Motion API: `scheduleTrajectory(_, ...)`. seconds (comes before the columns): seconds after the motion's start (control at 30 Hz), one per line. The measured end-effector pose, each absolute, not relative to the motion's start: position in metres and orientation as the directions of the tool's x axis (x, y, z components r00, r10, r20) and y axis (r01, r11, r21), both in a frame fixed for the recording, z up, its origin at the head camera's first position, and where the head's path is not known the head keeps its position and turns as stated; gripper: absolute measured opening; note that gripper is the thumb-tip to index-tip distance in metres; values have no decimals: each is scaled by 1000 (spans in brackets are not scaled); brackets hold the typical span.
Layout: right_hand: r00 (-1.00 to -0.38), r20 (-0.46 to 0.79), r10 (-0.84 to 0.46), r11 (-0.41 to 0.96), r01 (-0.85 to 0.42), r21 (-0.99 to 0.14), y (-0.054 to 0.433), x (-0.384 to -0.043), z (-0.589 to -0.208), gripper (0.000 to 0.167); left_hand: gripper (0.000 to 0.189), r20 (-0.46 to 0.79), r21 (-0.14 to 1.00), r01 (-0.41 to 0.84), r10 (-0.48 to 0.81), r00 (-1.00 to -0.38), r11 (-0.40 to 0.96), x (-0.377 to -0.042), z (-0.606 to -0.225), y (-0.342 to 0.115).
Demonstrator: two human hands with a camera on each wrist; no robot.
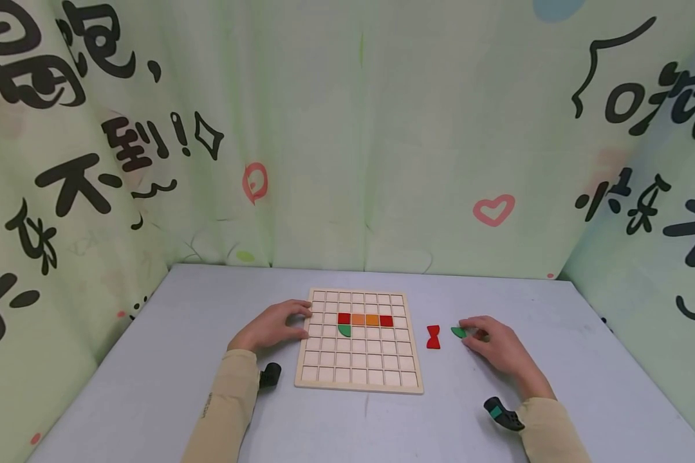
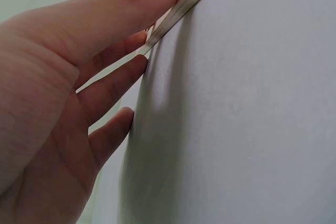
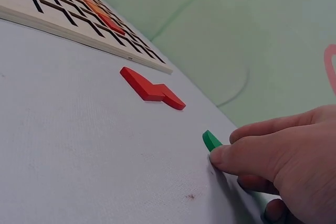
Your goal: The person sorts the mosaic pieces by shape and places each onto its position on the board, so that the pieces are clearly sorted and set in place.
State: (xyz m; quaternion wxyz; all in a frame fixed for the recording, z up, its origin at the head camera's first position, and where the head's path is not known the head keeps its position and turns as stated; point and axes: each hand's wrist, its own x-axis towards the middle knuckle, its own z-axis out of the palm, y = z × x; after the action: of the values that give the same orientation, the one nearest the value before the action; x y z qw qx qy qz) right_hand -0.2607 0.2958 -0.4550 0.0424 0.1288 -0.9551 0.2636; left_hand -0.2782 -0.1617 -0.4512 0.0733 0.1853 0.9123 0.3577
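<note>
A pale wooden grid board (image 1: 359, 360) lies on the table, with red squares and orange squares in a row in its cells. Below the left red square (image 1: 344, 318) sits a green quarter-round piece (image 1: 344, 330). My left hand (image 1: 275, 326) rests at the board's left edge, thumb and fingertips touching the rim, as the left wrist view also shows. To the right of the board, my right hand (image 1: 495, 344) pinches a green curved-edge piece (image 3: 210, 140) between thumb and fingers, at the table surface; part of that piece is hidden by the fingertips.
Between the board and my right hand, red pieces (image 1: 433, 337) lie together in a bow-tie shape. The white table (image 1: 208, 289) meets a curtain (image 1: 324, 193) with printed lettering at the back and sides. Black wrist cameras (image 1: 270, 375) sit at both sleeves.
</note>
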Motion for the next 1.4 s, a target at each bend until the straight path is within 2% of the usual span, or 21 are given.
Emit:
scheduleTrajectory(0.17,-954,163,-251,820,-299,-488,296,-262,-456,31,40,7,677,298,398,-917,673,-279,-451,-162)
scheduleTrajectory(0.87,-956,182,-232,828,-292,-478,292,-264,-458,31,40,0,659,296,393,-920,691,-282,-450,-160)
scheduleTrajectory(1.4,-965,187,-182,746,-260,-613,260,-260,-451,31,40,3,664,295,393,-920,687,-282,-454,-161)
